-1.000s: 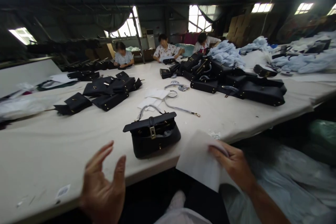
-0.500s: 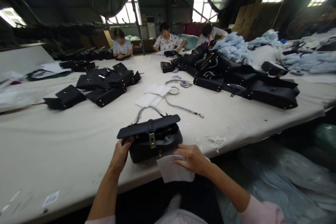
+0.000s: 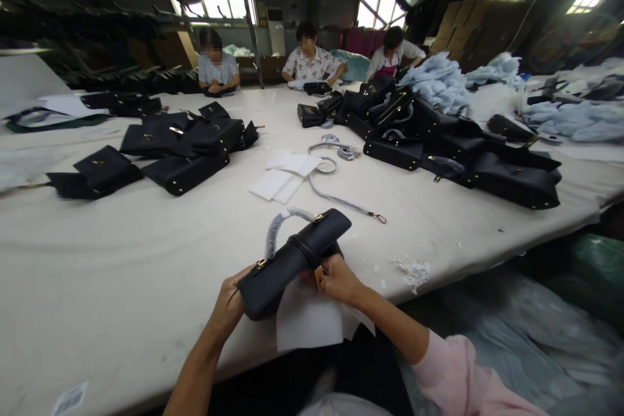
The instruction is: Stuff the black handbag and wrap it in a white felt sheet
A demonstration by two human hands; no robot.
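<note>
Nearest: pink sleeve [image 3: 451,364] on the right arm, pale plastic-looking sheeting [image 3: 526,344] heaped past the desk's edge on that side, printed label [image 3: 71,398] at the near left of the desk [image 3: 146,260]. White sheet [image 3: 309,322] hangs in front of the black handbag [image 3: 292,266], upper edge going up under the flap, lower part out past the desk's front edge. Bag sits at that edge, slanted, right end farther off than the left. Left hand [image 3: 231,299]: grip clamped on the bag's left end, some fingers hidden behind it. Right hand [image 3: 340,283]: fingers bunched under the flap's right half, right by the gold clasp [image 3: 319,277]; can't tell if that grip is on clasp, sheet or both. Wrapped handle [image 3: 273,231] arches up on the bag's far side, gold fittings at both ends. White scraps [image 3: 413,271] lie to the right of the bag. Behind the bag: thin wrapped strap [image 3: 341,200] with a metal hook [image 3: 380,218] at its near end, overlapping white pieces [image 3: 285,175] left of it, coiled strap [image 3: 347,153] just beyond. Farther: black bags [image 3: 190,149] grouped left, bigger bag pile [image 3: 517,179] right, pale blue heap [image 3: 439,81] behind that. Three co-workers [image 3: 312,65] along the far side; stacked cartons [image 3: 461,26] back right.
</note>
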